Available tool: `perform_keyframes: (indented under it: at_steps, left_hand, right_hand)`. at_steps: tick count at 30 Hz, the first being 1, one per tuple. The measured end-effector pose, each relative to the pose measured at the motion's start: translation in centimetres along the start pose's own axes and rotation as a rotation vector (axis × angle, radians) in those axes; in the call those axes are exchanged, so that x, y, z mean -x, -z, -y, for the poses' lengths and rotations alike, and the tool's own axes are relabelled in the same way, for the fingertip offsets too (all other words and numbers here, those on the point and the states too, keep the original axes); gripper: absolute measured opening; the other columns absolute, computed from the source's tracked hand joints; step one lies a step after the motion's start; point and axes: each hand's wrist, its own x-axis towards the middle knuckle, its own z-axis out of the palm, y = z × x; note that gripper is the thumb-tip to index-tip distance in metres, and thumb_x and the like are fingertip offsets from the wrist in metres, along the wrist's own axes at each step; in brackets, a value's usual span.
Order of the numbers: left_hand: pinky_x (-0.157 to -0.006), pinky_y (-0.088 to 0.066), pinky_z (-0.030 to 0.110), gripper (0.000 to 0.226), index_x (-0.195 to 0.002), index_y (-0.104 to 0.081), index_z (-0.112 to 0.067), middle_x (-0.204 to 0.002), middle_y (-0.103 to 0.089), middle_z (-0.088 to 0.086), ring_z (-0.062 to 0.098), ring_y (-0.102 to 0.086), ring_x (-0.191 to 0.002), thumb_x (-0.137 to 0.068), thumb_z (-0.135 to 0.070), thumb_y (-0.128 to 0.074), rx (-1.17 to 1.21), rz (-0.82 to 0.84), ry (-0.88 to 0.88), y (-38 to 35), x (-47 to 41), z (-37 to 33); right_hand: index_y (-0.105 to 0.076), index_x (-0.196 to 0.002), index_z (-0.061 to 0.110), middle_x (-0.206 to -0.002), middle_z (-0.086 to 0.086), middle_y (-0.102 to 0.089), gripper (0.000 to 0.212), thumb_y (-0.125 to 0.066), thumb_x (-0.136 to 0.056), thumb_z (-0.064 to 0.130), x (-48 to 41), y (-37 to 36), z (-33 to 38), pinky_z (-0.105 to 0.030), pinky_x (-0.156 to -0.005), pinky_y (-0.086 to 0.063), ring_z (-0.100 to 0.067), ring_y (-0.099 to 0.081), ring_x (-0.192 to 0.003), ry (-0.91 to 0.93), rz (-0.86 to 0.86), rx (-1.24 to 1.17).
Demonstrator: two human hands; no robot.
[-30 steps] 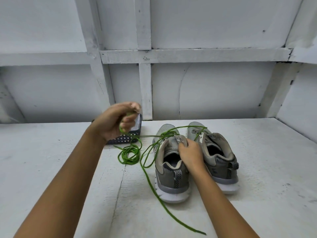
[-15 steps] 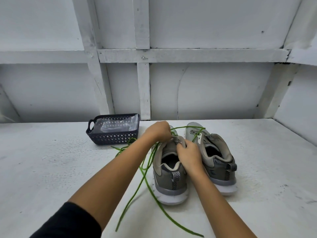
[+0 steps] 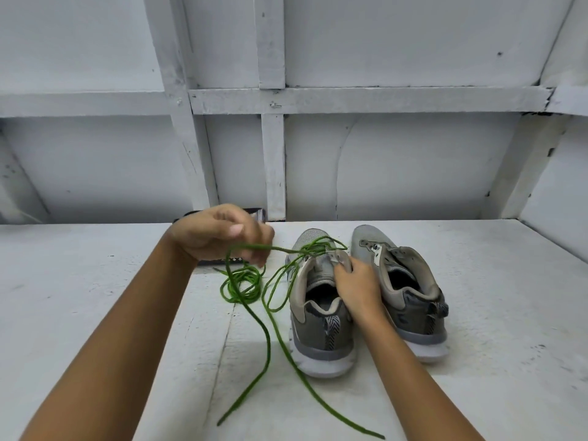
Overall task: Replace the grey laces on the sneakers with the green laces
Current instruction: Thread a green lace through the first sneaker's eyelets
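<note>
Two grey sneakers stand side by side on the white table, heels toward me. The left sneaker [image 3: 318, 326] has a green lace [image 3: 270, 316] threaded through its front eyelets; the lace's two ends trail toward the table's near edge. My left hand [image 3: 219, 235] pinches a strand of this lace, drawn out taut to the left of the shoe. My right hand [image 3: 356, 286] grips the left sneaker's tongue and right eyelet flap. The right sneaker [image 3: 401, 288] has no lace. A second green lace [image 3: 241, 286] lies coiled on the table left of the shoes.
A dark plastic basket [image 3: 219, 261] stands behind my left hand, mostly hidden by it. The white table [image 3: 477, 361] runs to a white panelled wall at the back and a side wall at the right.
My left hand went to the left sneaker's eyelets, then pulled back out to the left with a lace strand, now covering the basket. My right hand stayed on the shoe.
</note>
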Motion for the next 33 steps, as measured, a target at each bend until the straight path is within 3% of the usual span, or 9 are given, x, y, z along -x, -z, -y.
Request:
perform_keyframes:
  at_steps: [4,7,9,12,15,19,24,28,33]
  left_hand:
    - [-0.070,-0.048,0.025,0.029,-0.079,-0.069,-0.018,-0.072,-0.059,-0.003,0.011,-0.056,-0.069,-0.088,-0.044,-0.059,-0.295,-0.371,0.495,-0.4,-3.5,0.9]
    - [-0.074,-0.050,0.031,0.026,-0.100,-0.066,-0.013,-0.089,-0.061,0.000,0.014,-0.057,-0.081,-0.095,-0.034,-0.050,-0.739,-0.509,0.876,-0.6,-7.9,3.3]
    - [-0.069,-0.051,0.029,0.029,-0.102,-0.064,-0.006,-0.087,-0.061,0.004,0.017,-0.056,-0.080,-0.094,-0.030,-0.052,-0.804,-0.549,0.975,-0.5,-10.0,4.8]
    - [-0.065,-0.051,0.029,0.026,-0.074,-0.056,-0.008,-0.069,-0.055,0.004,0.021,-0.054,-0.071,-0.089,-0.029,-0.059,-0.859,-0.577,1.023,-0.1,-11.6,6.0]
    - [-0.060,-0.047,0.028,0.027,-0.064,-0.047,-0.010,-0.066,-0.052,0.006,0.022,-0.053,-0.066,-0.086,-0.020,-0.058,-0.991,-0.610,1.037,0.1,-12.1,7.1]
    - [-0.060,-0.043,0.030,0.030,-0.059,-0.040,-0.010,-0.075,-0.057,0.018,0.032,-0.058,-0.079,-0.086,-0.011,-0.054,-0.999,-0.675,0.972,0.0,-12.1,7.8]
    - [-0.057,-0.032,0.027,0.014,-0.079,-0.066,-0.006,-0.071,-0.047,0.006,0.020,-0.040,-0.070,-0.083,-0.018,-0.065,-0.682,-0.703,0.799,0.1,-10.2,5.8]
    - [-0.057,-0.029,0.021,0.015,-0.070,-0.068,-0.017,-0.069,-0.052,-0.002,0.008,-0.042,-0.066,-0.085,-0.013,-0.066,-0.402,-0.573,0.589,-0.6,-7.3,3.7]
    - [-0.062,-0.034,0.020,0.005,-0.066,-0.073,-0.024,-0.066,-0.061,-0.009,0.004,-0.048,-0.064,-0.067,-0.028,-0.071,-0.266,-0.325,0.461,-1.9,-5.7,2.9]
  right_hand:
    - [-0.037,-0.055,0.020,-0.054,0.002,-0.038,0.041,-0.047,-0.095,0.016,0.0,0.0,0.0,-0.031,-0.052,-0.026,-0.019,-0.035,-0.058,0.004,0.002,-0.002]
    - [-0.034,-0.054,0.019,-0.052,0.001,-0.035,0.043,-0.046,-0.094,0.013,0.1,0.1,0.2,-0.030,-0.049,-0.023,-0.016,-0.031,-0.052,0.007,0.002,-0.009]
    - [-0.032,-0.053,0.018,-0.052,0.000,-0.034,0.043,-0.045,-0.093,0.010,0.2,0.2,0.2,-0.030,-0.047,-0.020,-0.014,-0.029,-0.050,0.015,0.009,0.001]
    - [-0.031,-0.053,0.018,-0.052,0.001,-0.033,0.041,-0.045,-0.091,0.008,0.2,0.2,0.2,-0.031,-0.048,-0.020,-0.016,-0.030,-0.052,0.016,0.010,-0.003]
    - [-0.031,-0.054,0.018,-0.053,0.001,-0.033,0.040,-0.045,-0.090,0.008,0.2,0.2,0.2,-0.032,-0.049,-0.021,-0.015,-0.029,-0.051,0.003,0.006,0.008]
    - [-0.036,-0.057,0.013,-0.057,0.000,-0.036,0.036,-0.043,-0.091,0.006,0.1,0.2,0.3,-0.035,-0.051,-0.018,-0.021,-0.035,-0.059,0.003,0.012,0.019]
    - [-0.060,-0.101,-0.006,-0.097,-0.023,-0.062,0.025,-0.041,-0.092,0.007,-0.2,-0.1,0.1,-0.027,-0.065,-0.030,-0.032,-0.055,-0.087,-0.031,-0.021,0.035]
    - [-0.060,-0.108,-0.006,-0.109,-0.026,-0.062,0.028,-0.041,-0.094,0.009,-0.4,-0.3,0.1,-0.029,-0.068,-0.031,-0.038,-0.056,-0.101,-0.033,-0.033,0.053]
    - [-0.059,-0.115,-0.005,-0.114,-0.025,-0.061,0.031,-0.041,-0.094,0.010,-0.3,-0.2,0.3,-0.033,-0.078,-0.040,-0.038,-0.055,-0.106,-0.060,-0.043,0.045]
